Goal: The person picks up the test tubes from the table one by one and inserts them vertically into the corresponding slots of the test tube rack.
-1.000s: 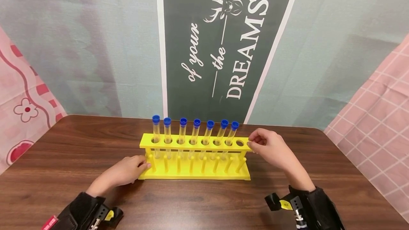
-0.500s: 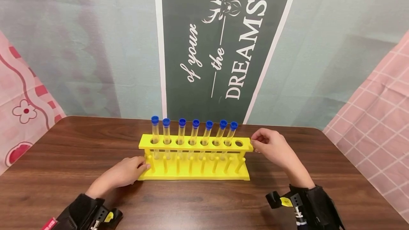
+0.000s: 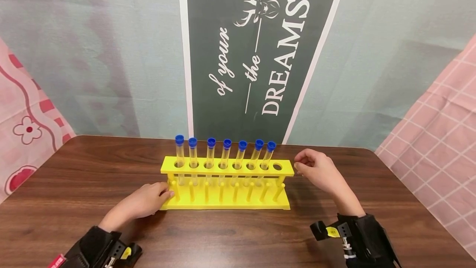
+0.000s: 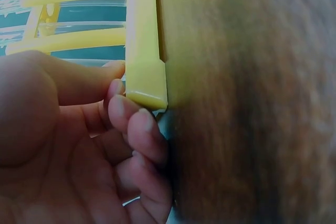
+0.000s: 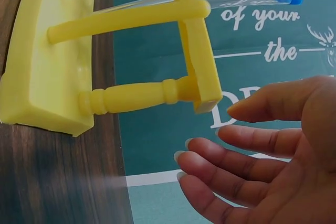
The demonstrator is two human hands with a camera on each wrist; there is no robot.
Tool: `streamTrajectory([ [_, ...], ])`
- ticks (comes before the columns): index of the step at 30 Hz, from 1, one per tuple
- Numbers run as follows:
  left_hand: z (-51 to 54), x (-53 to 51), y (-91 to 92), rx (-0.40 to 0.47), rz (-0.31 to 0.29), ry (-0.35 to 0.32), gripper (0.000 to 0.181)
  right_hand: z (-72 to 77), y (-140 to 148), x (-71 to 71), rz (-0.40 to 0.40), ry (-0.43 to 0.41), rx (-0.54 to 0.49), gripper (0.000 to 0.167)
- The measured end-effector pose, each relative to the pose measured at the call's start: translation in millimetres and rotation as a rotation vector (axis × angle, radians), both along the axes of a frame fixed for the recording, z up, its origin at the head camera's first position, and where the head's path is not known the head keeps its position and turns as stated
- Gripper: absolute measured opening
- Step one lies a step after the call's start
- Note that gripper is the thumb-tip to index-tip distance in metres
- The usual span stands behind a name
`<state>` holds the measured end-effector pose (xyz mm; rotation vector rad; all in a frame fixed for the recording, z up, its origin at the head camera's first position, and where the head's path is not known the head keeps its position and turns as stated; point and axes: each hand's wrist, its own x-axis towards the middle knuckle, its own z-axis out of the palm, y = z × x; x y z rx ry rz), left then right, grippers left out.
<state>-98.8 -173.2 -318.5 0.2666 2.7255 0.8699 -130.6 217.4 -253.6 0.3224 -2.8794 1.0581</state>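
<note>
A yellow test tube rack (image 3: 225, 206) stands on the table, holding several clear test tubes (image 3: 210, 152) with blue caps. The rack's rightmost hole has no tube in it. My left hand (image 3: 146, 198) holds the left end of the base, and in the left wrist view the thumb (image 4: 84, 80) lies on the base while curled fingertips meet its end. Just off the right end of the top plate is my right hand (image 3: 316, 168), holding nothing. Its fingers are loosely bent and apart from the rack's top plate (image 5: 202, 51) in the right wrist view.
The brown wooden table (image 3: 223, 239) extends around the rack on all sides. Behind its back edge hangs a grey-green cloth (image 3: 156, 73) with a dark printed panel. Pink patterned cloths (image 3: 446, 148) hang at both sides.
My right hand has let go of the rack's right end and drawn slightly away to the right. The left hand has kept its place at the left end.
</note>
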Motion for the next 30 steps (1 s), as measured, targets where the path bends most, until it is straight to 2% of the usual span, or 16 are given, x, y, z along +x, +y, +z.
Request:
streamTrajectory([
  [9,1.6,1.1,0.5,0.018,0.020,-0.025,0.017,-2.9,2,-2.0,-0.004,0.024,0.031,0.016],
  [20,4.2,1.4,-4.7,0.067,0.009,-0.048,0.025,-5.2,4,-3.9,-0.010,0.040,0.062,0.017],
  [24,7.3,0.0,-8.5,0.049,0.025,-0.013,0.027,-5.2,5,-4.6,-0.021,0.048,0.091,0.018],
  [27,10.3,-2.3,-11.9,0.005,0.088,0.047,0.027,-6.4,6,-5.7,-0.023,0.049,0.121,0.020],
  [30,12.8,-3.9,-15.1,-0.033,0.167,0.140,0.027,-8.8,7,-6.9,-0.016,0.049,0.150,0.025],
])
